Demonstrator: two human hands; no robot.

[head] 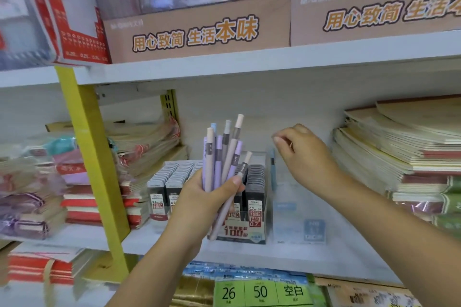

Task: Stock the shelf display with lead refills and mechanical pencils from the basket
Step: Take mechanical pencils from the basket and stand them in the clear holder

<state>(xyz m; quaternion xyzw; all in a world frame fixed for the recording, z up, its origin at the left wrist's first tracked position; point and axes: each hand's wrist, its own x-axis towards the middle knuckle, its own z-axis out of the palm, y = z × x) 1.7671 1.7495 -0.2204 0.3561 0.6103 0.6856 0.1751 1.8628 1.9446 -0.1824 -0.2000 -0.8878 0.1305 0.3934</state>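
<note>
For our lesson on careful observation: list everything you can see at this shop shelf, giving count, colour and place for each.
mechanical pencils: about eight, lilac, grey and beige, bunched in the left hand
lead refills: many, dark grey, in rows on the shelf
blue pencil: one, pale blue, standing just right of the refills
notebooks: several stacks, cream, right side
wrapped notebooks: several stacks, red and purple, left side
cardboard boxes: two, tan, upper shelf
post: one, yellow, left
price labels: three, green, bottom edge
left hand: grips the pencils
right hand: fingers curled, nothing visibly held, above the blue pencil
</note>
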